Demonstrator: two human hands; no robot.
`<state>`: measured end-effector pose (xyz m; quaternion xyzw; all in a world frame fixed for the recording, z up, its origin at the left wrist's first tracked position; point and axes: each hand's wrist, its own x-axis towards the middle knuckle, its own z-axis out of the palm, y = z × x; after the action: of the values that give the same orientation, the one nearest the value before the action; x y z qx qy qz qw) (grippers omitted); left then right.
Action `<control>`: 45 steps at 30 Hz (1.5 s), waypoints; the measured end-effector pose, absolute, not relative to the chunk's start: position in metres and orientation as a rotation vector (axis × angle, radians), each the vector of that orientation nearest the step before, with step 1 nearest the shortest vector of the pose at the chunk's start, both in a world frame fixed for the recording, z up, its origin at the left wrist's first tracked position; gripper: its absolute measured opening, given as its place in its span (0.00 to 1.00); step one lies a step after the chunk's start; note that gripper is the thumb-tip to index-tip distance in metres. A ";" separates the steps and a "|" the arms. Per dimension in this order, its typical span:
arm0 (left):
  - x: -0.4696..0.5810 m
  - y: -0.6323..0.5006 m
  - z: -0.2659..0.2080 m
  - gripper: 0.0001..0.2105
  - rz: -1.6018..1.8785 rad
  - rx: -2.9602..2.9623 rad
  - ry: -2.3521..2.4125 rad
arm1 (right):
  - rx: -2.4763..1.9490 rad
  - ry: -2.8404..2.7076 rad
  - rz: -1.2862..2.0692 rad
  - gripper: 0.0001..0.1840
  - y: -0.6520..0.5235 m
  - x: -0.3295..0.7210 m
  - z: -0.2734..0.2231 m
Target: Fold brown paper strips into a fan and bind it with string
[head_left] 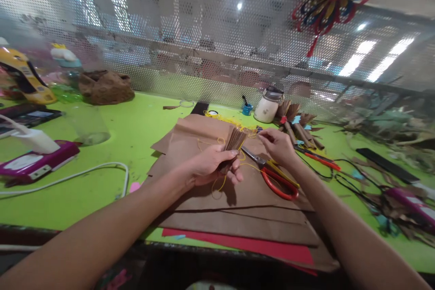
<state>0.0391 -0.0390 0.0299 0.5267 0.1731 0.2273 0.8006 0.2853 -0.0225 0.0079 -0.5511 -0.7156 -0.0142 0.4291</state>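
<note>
Left hand (219, 163) grasps pleated paper bundle (235, 139) above brown sheets (258, 201), between green surface's (136, 122) near and far edges, likely keeping folds tight; right hand (279, 143) bent-fingered, grip on yellow thread (251, 165) cannot tell.

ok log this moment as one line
left hand: holding pleated brown paper bundle | right hand: beside bundle, hold unclear | red-handled metal scissors: on flat brown paper sheets

White blocky plastic charger (39, 140) on purple rectangular plastic power strip (50, 160). Transparent round cup (89, 123) behind-right of strip; lumpy brown container (107, 88) farther behind strip.
</note>
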 end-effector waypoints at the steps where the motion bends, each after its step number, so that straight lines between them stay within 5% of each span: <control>1: 0.039 -0.039 0.031 0.11 0.502 1.111 0.370 | -1.375 -1.790 -0.028 0.09 -0.021 0.285 0.006; 17: 0.037 -0.032 0.028 0.09 0.510 1.087 0.446 | -1.516 -1.960 -0.015 0.10 -0.025 0.282 0.009; 26: 0.036 -0.031 0.023 0.11 0.250 1.162 0.468 | -1.075 -2.559 -0.048 0.34 -0.092 0.232 0.081; 45: 0.029 -0.031 0.039 0.13 0.157 1.222 0.469 | -1.177 -2.481 0.237 0.13 -0.084 0.235 0.061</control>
<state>0.0289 -0.0311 0.0389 0.5675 0.2181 0.0729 0.7906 0.2349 -0.0843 0.0607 -0.4191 -0.8835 0.0845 0.1916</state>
